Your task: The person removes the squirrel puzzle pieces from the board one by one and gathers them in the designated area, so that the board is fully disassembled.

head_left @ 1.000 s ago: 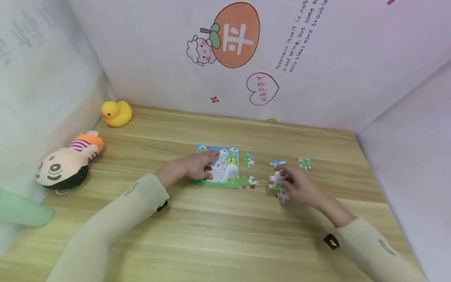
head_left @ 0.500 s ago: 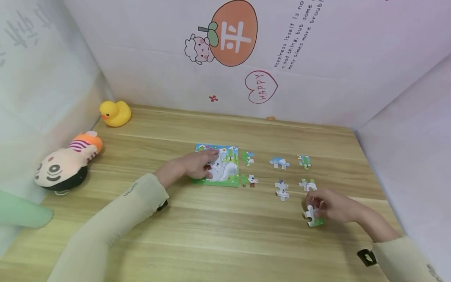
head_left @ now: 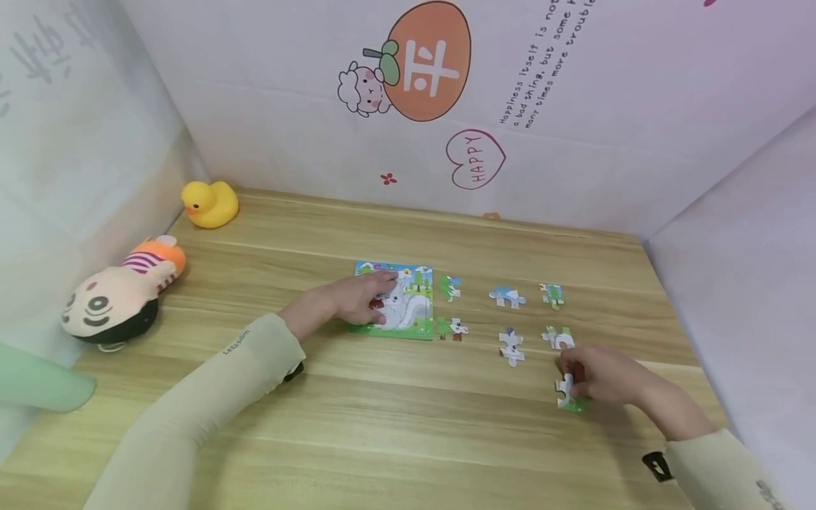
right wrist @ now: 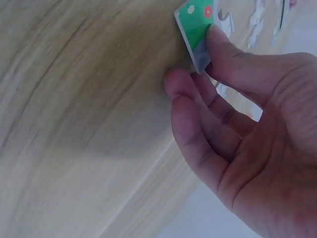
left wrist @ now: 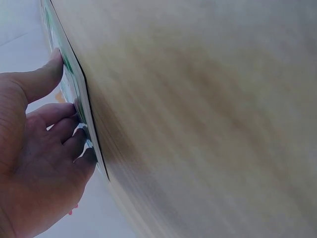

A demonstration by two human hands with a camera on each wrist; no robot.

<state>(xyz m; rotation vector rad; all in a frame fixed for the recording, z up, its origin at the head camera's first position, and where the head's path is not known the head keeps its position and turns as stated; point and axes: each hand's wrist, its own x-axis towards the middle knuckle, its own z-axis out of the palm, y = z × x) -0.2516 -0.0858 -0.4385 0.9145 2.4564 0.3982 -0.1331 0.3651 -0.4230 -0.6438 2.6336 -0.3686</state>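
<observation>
Green-and-white cardboard jigsaw piece (head_left: 569, 394) sits near the right edge of the wooden tabletop (head_left: 395, 425), pinched between thumb and curled fingers of the right hand (head_left: 605, 375), apparently to lift it. Left hand (head_left: 357, 301) lies with relaxed fingers pressing the part-built picture puzzle (head_left: 408, 304) mid-table, likely steadying it; five loose pieces (head_left: 510, 346) lie between

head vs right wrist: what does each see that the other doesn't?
Head only: the left hand resting on the assembled puzzle block, the rubber duck, the plush toy, the wall stickers, and how the six loose pieces are laid out on the table.

Right wrist only: close up, the thumb and fingers pinching the green piece's edge, with small flowers printed on it.

Both: the right hand holding the green puzzle piece against the wooden table, with a few loose pieces beyond.
</observation>
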